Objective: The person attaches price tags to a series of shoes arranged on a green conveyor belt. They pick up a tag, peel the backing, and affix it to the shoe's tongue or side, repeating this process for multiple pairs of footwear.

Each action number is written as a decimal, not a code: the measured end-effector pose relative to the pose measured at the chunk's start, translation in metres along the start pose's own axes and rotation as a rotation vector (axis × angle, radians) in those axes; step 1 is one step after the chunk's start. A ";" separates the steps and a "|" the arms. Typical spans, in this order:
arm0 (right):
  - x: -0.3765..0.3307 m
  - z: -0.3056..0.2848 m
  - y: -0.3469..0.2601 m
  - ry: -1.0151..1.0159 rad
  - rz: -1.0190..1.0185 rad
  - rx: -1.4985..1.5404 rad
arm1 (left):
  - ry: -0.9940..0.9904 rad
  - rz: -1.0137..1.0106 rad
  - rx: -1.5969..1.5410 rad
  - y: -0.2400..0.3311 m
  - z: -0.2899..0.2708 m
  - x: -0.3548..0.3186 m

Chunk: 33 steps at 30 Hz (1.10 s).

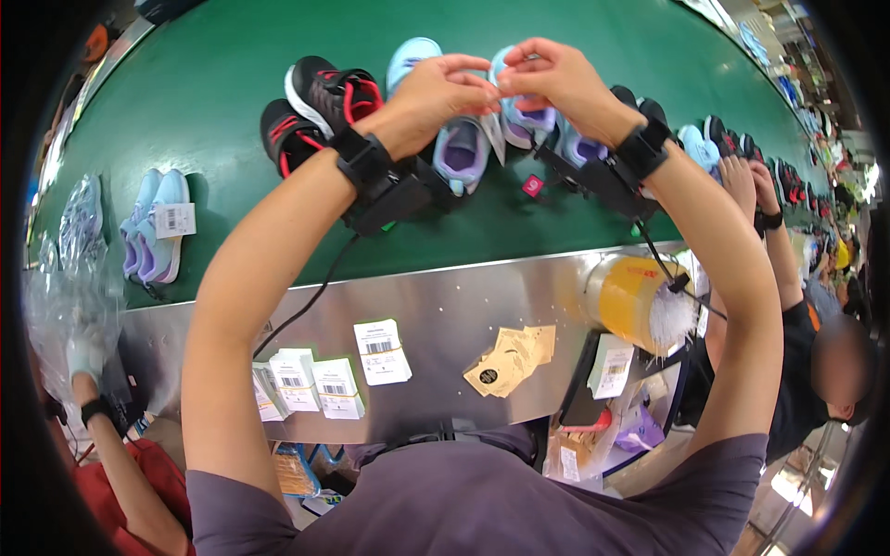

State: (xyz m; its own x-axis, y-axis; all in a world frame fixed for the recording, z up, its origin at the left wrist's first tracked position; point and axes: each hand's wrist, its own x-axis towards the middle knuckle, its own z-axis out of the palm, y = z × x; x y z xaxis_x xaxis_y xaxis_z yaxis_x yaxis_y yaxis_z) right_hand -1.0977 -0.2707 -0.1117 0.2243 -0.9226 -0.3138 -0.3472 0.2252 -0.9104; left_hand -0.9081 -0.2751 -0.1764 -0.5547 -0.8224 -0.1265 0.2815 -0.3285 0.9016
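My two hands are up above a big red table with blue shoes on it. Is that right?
Not quite: the table is green, not red, as the head view shows. Your left hand and right hand are above it, with blue shoes on it.

Back from the near edge of the tabletop [232, 56] stand at least three blue shoes [461, 153], partly covered, so their exact number cannot be told, plus two black shoes [320, 90] and one pink tag [532, 186]. By the left edge sit one blue pair [169, 192] and one white tag [175, 221]. The near edge bears four card stacks [378, 352], one brown fan of cards [508, 361] and one yellow tub [623, 298].
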 end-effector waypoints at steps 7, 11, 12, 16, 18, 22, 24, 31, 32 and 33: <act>0.014 0.014 -0.007 -0.058 -0.287 -0.319 | 0.079 0.063 0.106 0.005 -0.004 -0.007; -0.066 -0.005 -0.042 0.180 -0.771 -1.346 | 0.155 0.210 0.409 0.033 0.014 -0.023; -0.110 0.000 -0.064 0.104 -0.589 -1.402 | 0.178 0.219 0.450 0.049 0.032 -0.045; -0.277 0.002 -0.099 -0.129 -0.221 -1.160 | 0.132 0.259 0.099 0.059 0.053 -0.113; -0.326 0.010 -0.076 -0.125 0.143 -0.857 | 0.065 0.217 -0.055 0.059 0.070 -0.151; -0.373 0.054 0.042 0.320 0.323 -1.233 | -0.068 0.053 -0.129 0.029 0.111 -0.207; -0.372 0.069 0.081 0.552 0.196 -1.282 | -0.122 -0.050 -0.151 0.006 0.124 -0.217; -0.372 0.110 0.070 0.746 0.247 -0.322 | -0.379 -0.281 -0.090 -0.096 0.163 -0.257; -0.371 0.123 0.065 0.685 0.160 -0.287 | -0.354 -0.292 -0.157 -0.102 0.170 -0.263; -0.371 0.137 0.061 0.632 0.078 -0.248 | -0.437 -0.336 -0.306 -0.092 0.173 -0.259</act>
State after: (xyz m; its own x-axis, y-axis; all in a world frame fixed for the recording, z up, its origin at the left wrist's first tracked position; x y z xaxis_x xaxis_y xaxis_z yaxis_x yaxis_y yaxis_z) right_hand -1.0778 0.1282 -0.0881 -0.3580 -0.9295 -0.0894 -0.5562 0.2891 -0.7791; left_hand -0.9254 0.0489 -0.1553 -0.9021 -0.4068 -0.1437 0.2116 -0.7073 0.6745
